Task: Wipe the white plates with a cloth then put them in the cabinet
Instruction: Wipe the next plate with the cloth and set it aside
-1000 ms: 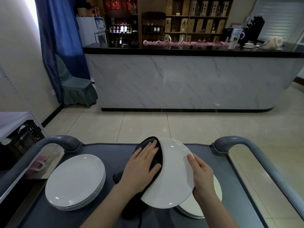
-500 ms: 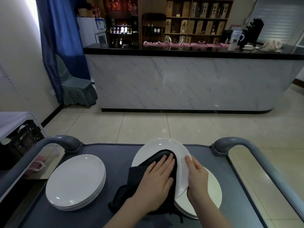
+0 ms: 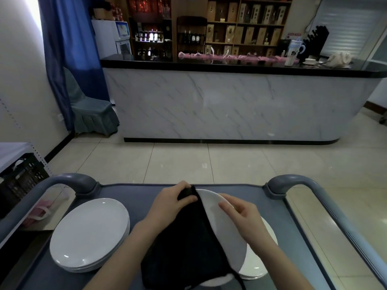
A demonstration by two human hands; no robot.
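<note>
A white plate (image 3: 227,233) is tilted on edge above the grey cart. My right hand (image 3: 243,216) holds it from the right, fingers on its surface. My left hand (image 3: 169,204) grips a black cloth (image 3: 188,243) at the plate's top edge; the cloth drapes down over the plate's left side. Beneath lies a second white plate (image 3: 259,262), partly hidden. A stack of white plates (image 3: 90,233) sits on the cart's left side.
The grey cart (image 3: 278,210) has raised curved handles at left (image 3: 69,181) and right (image 3: 293,181). Beyond it is tiled floor, then a marble-fronted bar counter (image 3: 219,105). A black crate (image 3: 21,178) stands at left, a covered chair (image 3: 90,109) by the blue curtain.
My left hand moved with the cloth from the middle of the plate up to its top edge and now grips the cloth. The plate tilted more upright.
</note>
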